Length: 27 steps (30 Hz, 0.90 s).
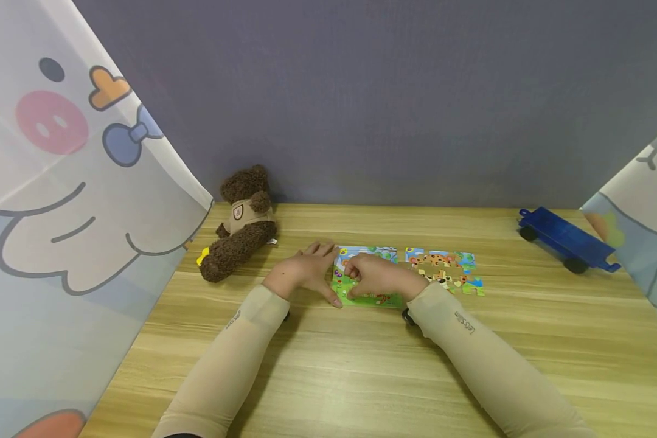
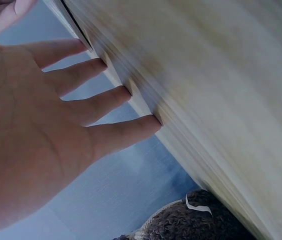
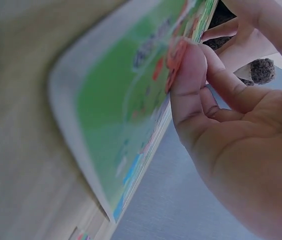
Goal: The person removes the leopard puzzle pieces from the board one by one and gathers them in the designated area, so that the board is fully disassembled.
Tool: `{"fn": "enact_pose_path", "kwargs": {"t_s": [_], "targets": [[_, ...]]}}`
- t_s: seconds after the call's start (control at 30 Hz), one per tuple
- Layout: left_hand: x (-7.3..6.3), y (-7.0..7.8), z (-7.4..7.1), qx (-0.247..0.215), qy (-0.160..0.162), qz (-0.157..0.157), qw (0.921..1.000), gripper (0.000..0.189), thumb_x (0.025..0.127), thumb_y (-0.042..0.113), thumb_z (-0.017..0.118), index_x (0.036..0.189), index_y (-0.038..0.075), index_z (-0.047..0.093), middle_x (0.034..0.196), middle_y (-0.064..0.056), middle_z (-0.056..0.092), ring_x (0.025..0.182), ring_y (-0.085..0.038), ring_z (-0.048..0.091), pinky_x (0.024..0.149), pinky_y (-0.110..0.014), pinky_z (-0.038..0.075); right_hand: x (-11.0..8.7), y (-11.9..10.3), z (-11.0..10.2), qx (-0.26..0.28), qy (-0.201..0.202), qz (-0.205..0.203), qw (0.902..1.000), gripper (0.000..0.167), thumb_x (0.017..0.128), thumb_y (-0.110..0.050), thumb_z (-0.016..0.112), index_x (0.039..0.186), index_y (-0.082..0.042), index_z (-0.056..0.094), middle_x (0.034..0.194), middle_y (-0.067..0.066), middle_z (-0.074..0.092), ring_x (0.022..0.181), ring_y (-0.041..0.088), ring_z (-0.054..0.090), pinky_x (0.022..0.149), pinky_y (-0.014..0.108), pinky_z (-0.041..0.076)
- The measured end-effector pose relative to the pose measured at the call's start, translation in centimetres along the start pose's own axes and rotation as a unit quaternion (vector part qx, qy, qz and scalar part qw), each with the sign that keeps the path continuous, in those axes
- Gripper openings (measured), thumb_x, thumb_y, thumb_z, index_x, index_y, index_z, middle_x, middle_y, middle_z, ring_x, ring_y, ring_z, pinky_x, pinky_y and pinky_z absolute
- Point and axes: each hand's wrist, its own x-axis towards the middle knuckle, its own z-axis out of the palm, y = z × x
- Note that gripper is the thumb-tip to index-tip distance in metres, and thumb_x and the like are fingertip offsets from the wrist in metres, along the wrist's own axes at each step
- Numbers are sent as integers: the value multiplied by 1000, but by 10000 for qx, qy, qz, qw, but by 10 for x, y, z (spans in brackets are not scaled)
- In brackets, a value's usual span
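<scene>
A colourful puzzle board (image 1: 368,302) with green and blue print lies flat beneath my hands; its rounded, pale-rimmed corner shows in the right wrist view. My left hand (image 1: 312,271) is at its left edge, fingers spread; in the left wrist view those fingertips (image 2: 153,121) rest at the wooden tabletop. Over the board is my right hand (image 1: 375,275), fingers bent inward, with fingertips (image 3: 187,65) at an orange-red patch of print (image 3: 176,62). Whether a small piece sits under them I cannot tell. Beside the board lie puzzle pieces (image 1: 440,263) partly joined into a spotted-animal picture.
A brown teddy bear (image 1: 246,237) lies at the table's back left. The blue toy wagon (image 1: 566,237) with black wheels stands at the back right. A grey partition (image 1: 361,121) rises behind the wooden table (image 1: 328,365), and cartoon-printed curtains (image 1: 87,182) hang at both sides.
</scene>
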Motion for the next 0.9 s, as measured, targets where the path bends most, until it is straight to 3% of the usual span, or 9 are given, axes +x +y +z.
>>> {"fn": "enact_pose_path", "kwargs": {"t_s": [0.3,0.9], "targets": [[1,0,0,-13,-51,-18,10000,139,75,70,89,174,14,8,183,-9,2,169,-43,1,133,-73,15,-1,-2,-2,-105,-55,-264,9996,39,91,-14,86,119,-1,61,108,11,57,91,18,52,82,29,51],[0,0,-1,-96,-73,-57,9999,139,75,69,88,174,16,7,183,-8,0,169,-43,-1,133,-73,13,-3,2,1,-48,53,-517,9986,41,93,-12,85,120,-4,56,105,9,52,91,18,47,78,29,45]]}}
